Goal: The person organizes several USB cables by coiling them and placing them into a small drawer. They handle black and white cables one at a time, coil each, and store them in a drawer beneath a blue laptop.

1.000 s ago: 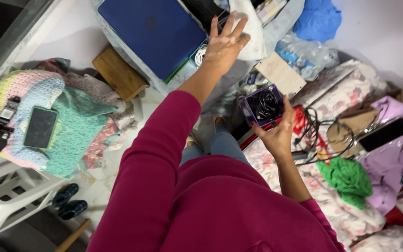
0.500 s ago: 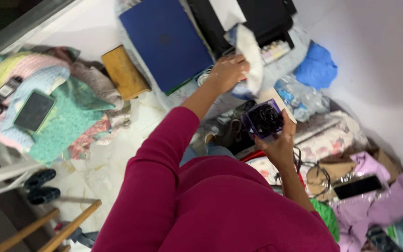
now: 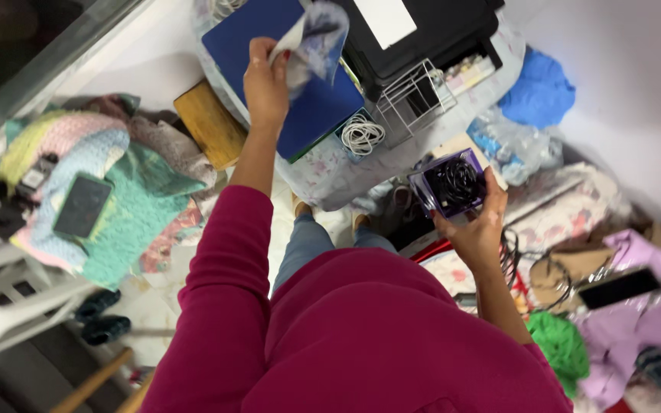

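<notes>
At the far left of the frame a pastel crocheted blanket (image 3: 109, 206) lies heaped, with a dark tablet (image 3: 82, 206) flat on top of it. Right of that, toward the upper middle, a wooden block (image 3: 208, 122) sits just beside the cloth-covered surface (image 3: 330, 172).

The left hand (image 3: 265, 84) is raised at the top centre, fingers pinched together on a crumpled plastic bag (image 3: 311, 42) (pale and partly see-through), which hangs above a blue laptop (image 3: 319, 111) lying closed on the surface. Just right of the laptop a coil of white cable (image 3: 363, 136) rests on the cloth, and beyond it a white wire rack (image 3: 415, 99) stands against a black printer (image 3: 422, 30) at the top edge.

Further right, in the middle of the frame, the right hand (image 3: 476, 229) is clamped from below on a small purple box (image 3: 454, 183), open side up, with a coil of black cable (image 3: 459, 180) inside. At the upper right lie a blue cloth (image 3: 541, 92) and a clear bag (image 3: 510, 141). On the flowered bed (image 3: 568, 206) at the right are loose black wires (image 3: 525, 264), a green cloth (image 3: 564, 344) and a dark phone (image 3: 621, 287) on lilac fabric.
</notes>
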